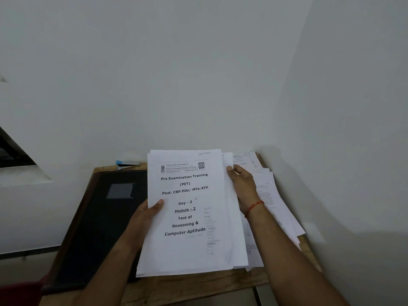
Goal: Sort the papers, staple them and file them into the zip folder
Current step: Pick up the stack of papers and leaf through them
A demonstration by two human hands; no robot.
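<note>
A person's left hand is gripping the left edge of a stack, with the thumb lying across its front, which is headed "Pre Examination Training (PET)". The right hand is clasping the right edge, fingers curling behind the sheets and a red thread circling the wrist. The stack is tilting toward the camera above the table; whether its lower edge is touching the wood cannot be told.

More papers are fanning out at three o'clock of the stack, in the corner by the wall. The black folder is lying flat at nine o'clock, partly hidden behind the stack. The stapler is sitting at eleven o'clock against the wall.

The person appears to be gathering and squaring one sorted set ahead of stapling. Sheets are stepping out along the right side, so both grips probably need loosening enough for the pages to slide. Tapping the lower edge on the table, with the hands guiding the sides, should then line them up. The top corner matters most, as a staple there will likely miss any sheet that is sitting back. The left hand looks the nearer one for reaching the stapler.
</note>
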